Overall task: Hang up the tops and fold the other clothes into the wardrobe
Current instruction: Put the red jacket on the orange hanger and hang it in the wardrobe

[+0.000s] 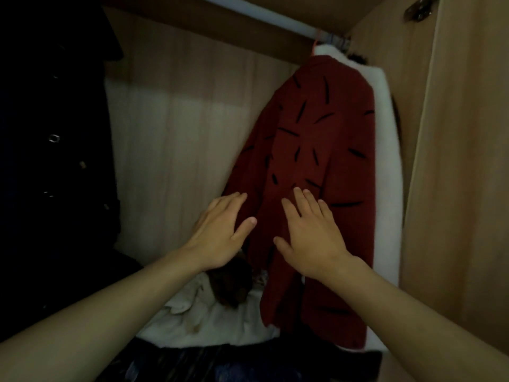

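Top (316, 150): the red one with black dashes hangs from the rail (275, 19) at the right end of the wardrobe (179, 119), just in front of a white garment (385, 161) on the same rail. Your left hand (220, 232) lies flat and spread on its left edge; your right hand (311, 238) lies flat and spread on its front, low down. Neither hand grips anything.

You appear to be smoothing it after hanging. Stroke downward with flat palms, following the fall of the cloth, so that the hem ends straight and the fabric does not bunch. Keep the pressure light; a hard push could swing the hanger (316, 42) or tip the shoulders off it. Only a small orange part of the hanger shows, so you cannot judge from here how well the shoulders sit; check them.

As for what the wardrobe holds: a dark coat (55, 133) hangs at the far left, well apart from the top. On the floor lies crumpled white cloth (209, 312) with something dark brown (231, 285) on it, and dark patterned fabric (220, 362) nearest you. None of it looks folded.
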Demonstrator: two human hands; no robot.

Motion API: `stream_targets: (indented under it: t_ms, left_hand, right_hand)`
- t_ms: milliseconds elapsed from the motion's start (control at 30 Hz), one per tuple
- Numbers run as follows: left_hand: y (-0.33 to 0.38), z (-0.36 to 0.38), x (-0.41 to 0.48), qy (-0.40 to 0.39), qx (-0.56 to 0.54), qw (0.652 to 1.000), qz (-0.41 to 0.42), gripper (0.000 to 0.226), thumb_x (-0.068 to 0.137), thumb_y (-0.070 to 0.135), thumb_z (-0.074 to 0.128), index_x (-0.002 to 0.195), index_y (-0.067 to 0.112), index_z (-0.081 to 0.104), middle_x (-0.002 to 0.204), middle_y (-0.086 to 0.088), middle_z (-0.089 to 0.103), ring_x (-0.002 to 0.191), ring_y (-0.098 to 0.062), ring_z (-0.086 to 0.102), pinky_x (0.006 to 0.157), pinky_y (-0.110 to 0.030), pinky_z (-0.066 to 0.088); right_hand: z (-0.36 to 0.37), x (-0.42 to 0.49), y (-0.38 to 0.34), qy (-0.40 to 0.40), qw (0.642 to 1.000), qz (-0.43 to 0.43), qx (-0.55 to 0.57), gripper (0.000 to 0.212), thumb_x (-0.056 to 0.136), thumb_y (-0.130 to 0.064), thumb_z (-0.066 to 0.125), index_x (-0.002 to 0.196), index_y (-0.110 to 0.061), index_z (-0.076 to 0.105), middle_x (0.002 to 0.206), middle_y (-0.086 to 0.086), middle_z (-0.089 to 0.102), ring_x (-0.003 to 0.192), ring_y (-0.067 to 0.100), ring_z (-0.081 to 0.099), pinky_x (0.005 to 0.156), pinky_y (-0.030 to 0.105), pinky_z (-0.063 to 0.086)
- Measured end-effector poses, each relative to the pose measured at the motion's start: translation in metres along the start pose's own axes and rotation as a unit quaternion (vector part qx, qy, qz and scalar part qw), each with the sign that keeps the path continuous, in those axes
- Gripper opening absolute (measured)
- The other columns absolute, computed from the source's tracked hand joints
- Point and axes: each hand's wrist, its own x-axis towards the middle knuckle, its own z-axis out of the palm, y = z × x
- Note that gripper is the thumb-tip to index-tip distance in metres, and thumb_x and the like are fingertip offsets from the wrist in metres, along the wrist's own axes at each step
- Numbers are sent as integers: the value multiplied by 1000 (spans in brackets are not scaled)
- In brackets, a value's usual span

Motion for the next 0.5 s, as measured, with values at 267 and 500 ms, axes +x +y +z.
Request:
stream_targets:
  t_ms: [267, 500]
  left_hand:
    - [36, -18, -84, -62, 23, 996, -63, 70, 102, 55, 33, 159, 19, 14, 163, -1, 21, 147, -15, 18, 117, -25, 12]
    - [75, -50, -96, -42, -2, 999, -7, 68, 102, 52, 35, 158, 17, 19, 163, -2, 24, 149, -16, 17, 123, -38, 17]
  right_hand:
    - [-16, -57, -2, -46, 996, 7, 75, 84, 96, -51, 48, 157, -15, 4, 165, 14, -3, 152, 29, -2, 123, 45, 2]
    - [-61, -99, -6, -9, 998, 20, 60, 83, 95, -50, 51, 157, -14, 10, 165, 14, 5, 152, 29, 4, 122, 45, 5]
